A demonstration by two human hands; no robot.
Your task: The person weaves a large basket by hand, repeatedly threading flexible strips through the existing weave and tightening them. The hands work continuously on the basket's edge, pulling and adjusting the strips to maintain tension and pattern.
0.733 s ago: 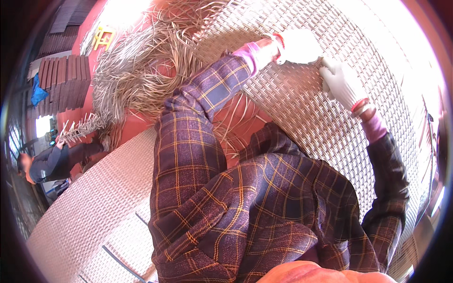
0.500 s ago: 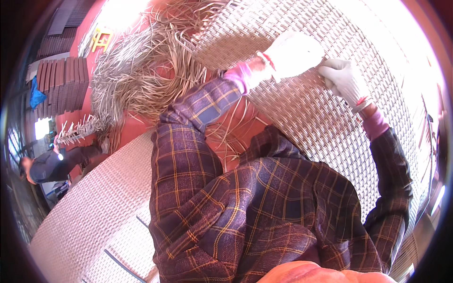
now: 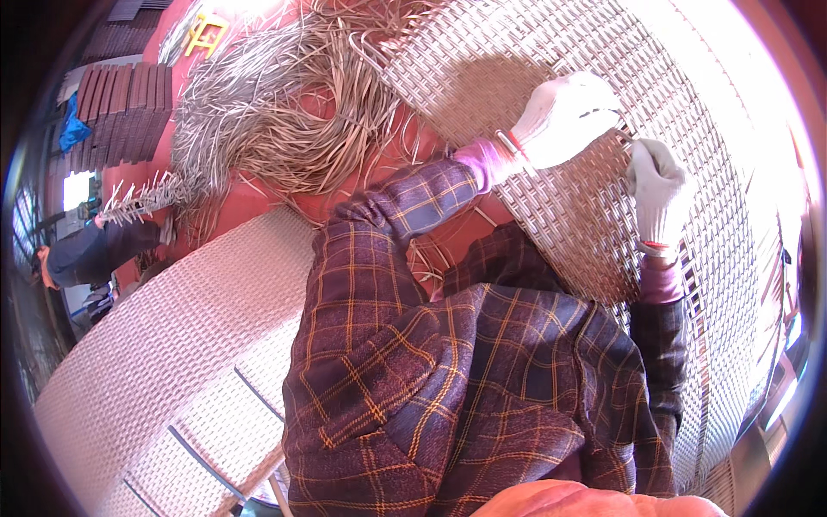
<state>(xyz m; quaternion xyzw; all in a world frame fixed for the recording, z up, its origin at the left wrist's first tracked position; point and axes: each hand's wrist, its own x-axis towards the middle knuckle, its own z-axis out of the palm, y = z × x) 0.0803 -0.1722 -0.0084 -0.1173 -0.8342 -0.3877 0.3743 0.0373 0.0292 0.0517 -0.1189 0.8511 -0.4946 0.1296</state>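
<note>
A large curved woven wicker panel (image 3: pixel 715 164) in pale grey-beige strands spreads in front of me and to the right. My left hand (image 3: pixel 568 119), in a white glove, rests against its weave; the back of the hand hides the fingers. Close by on the right, my right hand (image 3: pixel 659 185), gloved too, has thumb and fingers pinched together. A short end of flat weaving strand (image 3: pixel 624 135) shows at its fingertips, just above the weave. A shadow falls across the part of the panel around both hands.
Loose strands (image 3: pixel 293 129) lie heaped on the red floor (image 3: pixel 258 226), far left. Another woven wicker piece (image 3: pixel 164 336) stands near left. Beyond are stacked brown slabs (image 3: pixel 125 103), a small yellow stool (image 3: pixel 207 34) and another person (image 3: pixel 95 252) holding a strand bundle.
My right hand has drawn nearer to my body and turned more upright, its fingers still pinched. The left hand stays against the weave. The whole view has shifted somewhat.
</note>
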